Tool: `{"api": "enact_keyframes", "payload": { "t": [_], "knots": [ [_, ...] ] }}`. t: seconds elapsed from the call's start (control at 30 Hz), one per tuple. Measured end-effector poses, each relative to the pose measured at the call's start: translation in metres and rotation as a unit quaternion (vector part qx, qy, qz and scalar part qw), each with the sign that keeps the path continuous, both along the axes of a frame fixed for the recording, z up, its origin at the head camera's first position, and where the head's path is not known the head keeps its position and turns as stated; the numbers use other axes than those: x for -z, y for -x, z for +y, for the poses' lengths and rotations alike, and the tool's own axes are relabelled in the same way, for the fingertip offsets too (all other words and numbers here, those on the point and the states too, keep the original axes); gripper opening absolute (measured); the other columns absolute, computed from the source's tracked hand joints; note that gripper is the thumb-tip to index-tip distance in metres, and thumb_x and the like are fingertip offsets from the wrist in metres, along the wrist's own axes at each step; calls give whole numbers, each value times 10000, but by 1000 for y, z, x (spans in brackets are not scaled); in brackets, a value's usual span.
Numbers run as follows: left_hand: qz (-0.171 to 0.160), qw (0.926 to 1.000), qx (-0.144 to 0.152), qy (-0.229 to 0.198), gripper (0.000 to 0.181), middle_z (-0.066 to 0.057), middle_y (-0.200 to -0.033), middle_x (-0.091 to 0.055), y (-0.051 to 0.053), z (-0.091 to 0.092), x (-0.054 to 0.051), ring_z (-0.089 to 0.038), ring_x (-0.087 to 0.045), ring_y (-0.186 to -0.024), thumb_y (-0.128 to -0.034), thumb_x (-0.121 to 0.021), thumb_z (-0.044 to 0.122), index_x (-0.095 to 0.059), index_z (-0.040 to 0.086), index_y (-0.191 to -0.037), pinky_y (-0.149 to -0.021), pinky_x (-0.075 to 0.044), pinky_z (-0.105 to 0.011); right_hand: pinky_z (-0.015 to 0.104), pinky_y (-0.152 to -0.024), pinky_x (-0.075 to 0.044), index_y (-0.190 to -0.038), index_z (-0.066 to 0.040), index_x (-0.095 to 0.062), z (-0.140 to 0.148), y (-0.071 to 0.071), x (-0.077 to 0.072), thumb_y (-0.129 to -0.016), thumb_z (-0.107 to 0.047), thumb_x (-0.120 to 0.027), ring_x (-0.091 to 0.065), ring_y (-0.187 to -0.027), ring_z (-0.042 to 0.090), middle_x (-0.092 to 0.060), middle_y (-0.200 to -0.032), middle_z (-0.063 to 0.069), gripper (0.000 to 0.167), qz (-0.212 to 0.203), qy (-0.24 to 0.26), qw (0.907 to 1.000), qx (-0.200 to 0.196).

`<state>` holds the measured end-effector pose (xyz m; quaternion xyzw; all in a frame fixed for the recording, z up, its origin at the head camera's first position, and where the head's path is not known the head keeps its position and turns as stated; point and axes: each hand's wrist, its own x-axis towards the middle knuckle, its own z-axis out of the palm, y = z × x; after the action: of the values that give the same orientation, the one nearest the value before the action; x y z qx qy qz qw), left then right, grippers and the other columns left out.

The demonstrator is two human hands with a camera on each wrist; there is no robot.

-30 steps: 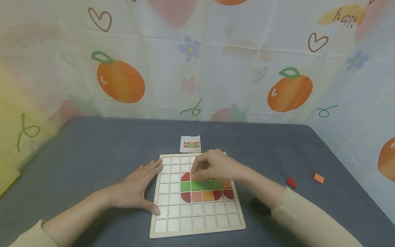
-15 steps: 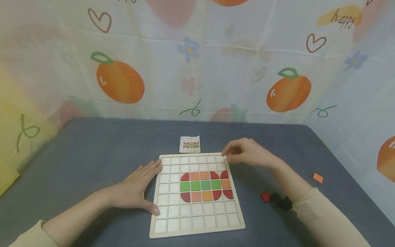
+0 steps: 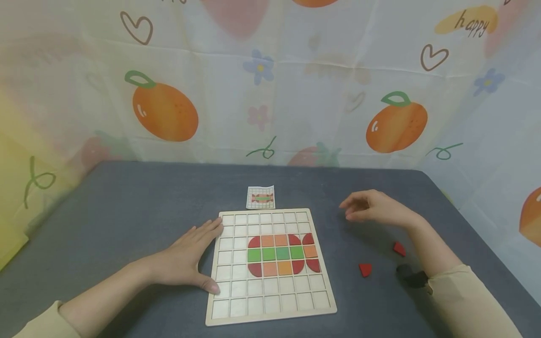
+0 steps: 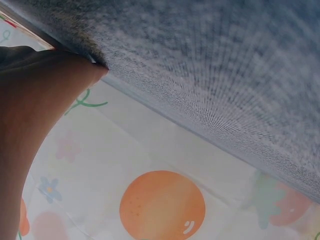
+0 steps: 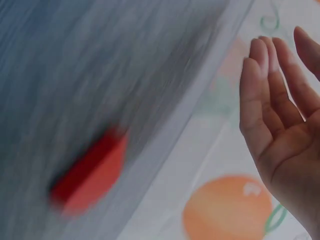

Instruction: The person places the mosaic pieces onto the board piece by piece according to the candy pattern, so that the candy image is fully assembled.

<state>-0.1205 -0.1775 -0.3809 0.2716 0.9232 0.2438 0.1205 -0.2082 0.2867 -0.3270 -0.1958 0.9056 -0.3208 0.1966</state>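
Observation:
A pale wooden grid board lies on the dark table. Several red, orange and green tiles fill cells in its middle and right part. My left hand rests along the board's left edge, fingers and thumb spread. To the right of the board, my right hand hovers above the table and holds nothing; its fingers are loosely bent, and its bare palm shows in the right wrist view. Two loose red quarter-round tiles lie below it, one nearer the board and one nearer the arm.
Behind the board a small card shows a grid with a coloured pattern. The dark table reaches back to a cloth printed with fruit and flowers. My right forearm covers part of the table's right side.
My right hand has lifted from the tiles on the board and moved right over the table. The loose orange tile is now out of sight near the right forearm. My left hand has stayed put.

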Motion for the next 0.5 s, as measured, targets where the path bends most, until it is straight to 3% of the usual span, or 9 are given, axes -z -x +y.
{"api": "enact_keyframes", "payload": {
  "t": [0.27, 0.5],
  "knots": [
    [-3, 10000, -10, 41, 1306, -143, -1672, -152, 0, 0, -1, -448, -143, -1532, -607, -784, 720, -229, 16, -1558, -1195, -145, -691, 260, -860, -574, -1300, -47, -593, 73, 1, -1, -927, -290, -683, -652, -1021, -1, -662, -1265, 160, 454, -393, -217, 9981, 423],
    [-57, 10000, -14, 65, 1306, -131, -1675, -144, 1, 0, 0, -441, -135, -1536, -611, -780, 725, -220, 28, -1563, -1196, -142, -692, 252, -847, -548, -1308, -22, -582, 133, -6, 3, -974, -292, -610, -596, -978, -125, -587, -1354, 222, 431, -468, -541, 9941, 810]
  ]
}}
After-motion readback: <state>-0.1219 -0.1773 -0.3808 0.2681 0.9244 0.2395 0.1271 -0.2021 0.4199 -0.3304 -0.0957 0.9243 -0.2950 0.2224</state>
